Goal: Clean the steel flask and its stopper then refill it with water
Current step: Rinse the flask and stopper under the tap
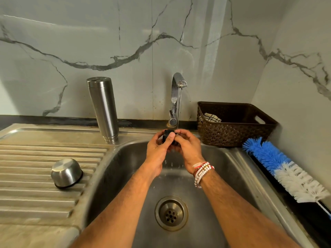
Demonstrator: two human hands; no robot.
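Note:
A small black stopper (167, 136) is held over the sink basin (223, 176), under the thin stream of water falling from the tap (176, 97). My left hand (158, 149) grips it from the left with the thumb on top. My right hand (188, 145) holds it from the right. Most of the stopper is hidden by my fingers. The steel flask (103, 108) stands upside down on the draining board (26, 194), mouth down, left of the tap. Its steel cup lid (66, 173) lies upside down further forward on the board.
A brown woven basket (234, 127) with a checked cloth (212, 118) stands right of the tap. A blue and white bottle brush (283, 167) lies on the dark counter along the sink's right edge. The drain (171, 213) sits in the basin's middle.

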